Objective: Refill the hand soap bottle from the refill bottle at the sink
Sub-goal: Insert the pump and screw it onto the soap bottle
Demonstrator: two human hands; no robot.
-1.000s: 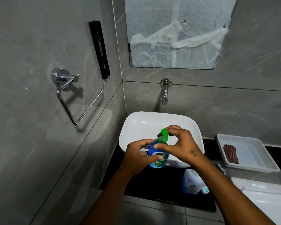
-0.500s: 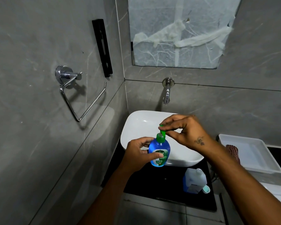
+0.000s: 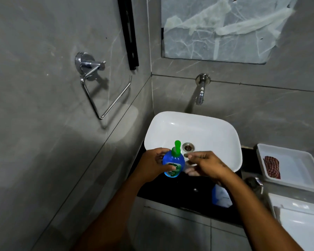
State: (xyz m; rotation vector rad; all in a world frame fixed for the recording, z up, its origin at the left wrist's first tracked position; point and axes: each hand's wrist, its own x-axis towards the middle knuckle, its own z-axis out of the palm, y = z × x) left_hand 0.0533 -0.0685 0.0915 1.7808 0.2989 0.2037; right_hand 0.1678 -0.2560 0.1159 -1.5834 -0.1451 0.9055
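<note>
Around the white sink (image 3: 230,134) the walls are grey stone tile, with one chrome tap (image 3: 200,91) jutting from the back wall above the basin, one chrome towel ring (image 3: 101,87) and one black bracket (image 3: 128,33) on the side wall, and one mirror (image 3: 221,28) covered in wrinkled film. The sink sits on a black bench (image 3: 179,189), and to its right lies one white tray (image 3: 297,160) holding one folded checked cloth (image 3: 272,166). There are two bottles: the hand soap bottle (image 3: 173,164), blue with a green pump, and the refill bottle (image 3: 221,196), pale with a blue label, standing on the bench near its front edge. The right forearm crosses in front of the refill bottle and hides most of it (only a lower corner shows). The hand soap bottle is held upright over the front left rim of the sink, its pump in place. The left hand (image 3: 152,165) is clasped about the bottle's round body, thumb across the label and the other fingers (image 3: 159,156) curled behind. The right hand (image 3: 205,164) is just beside the bottle, blurred, its fingers loosely spread and holding nothing; whether their tips touch the bottle cannot be told.
</note>
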